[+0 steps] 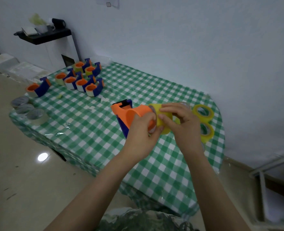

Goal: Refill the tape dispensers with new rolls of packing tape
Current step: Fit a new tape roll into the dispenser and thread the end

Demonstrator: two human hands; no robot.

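Piled at the near-left edge of the green-and-white checked tablecloth (81, 124), likely set aside: pale flat tape rolls (29, 112). Farther back, grouped as if finished: blue-and-orange plastic tape dispensers (81, 79), rolls loaded. Centre, lifted off the table for loading: orange-and-blue dispenser (129, 114), hub end gripped by the left hand (143, 130), fingers curled. Pinching the translucent yellow tape roll (163, 120) against that hub: right hand (181, 120). Within reach at right: spare yellow rolls (204, 114). Printing on cores unreadable.

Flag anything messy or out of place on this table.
Small loose scraps lie on the checked tablecloth in front of the filled dispensers, like litter. Nothing looks spilled or broken.
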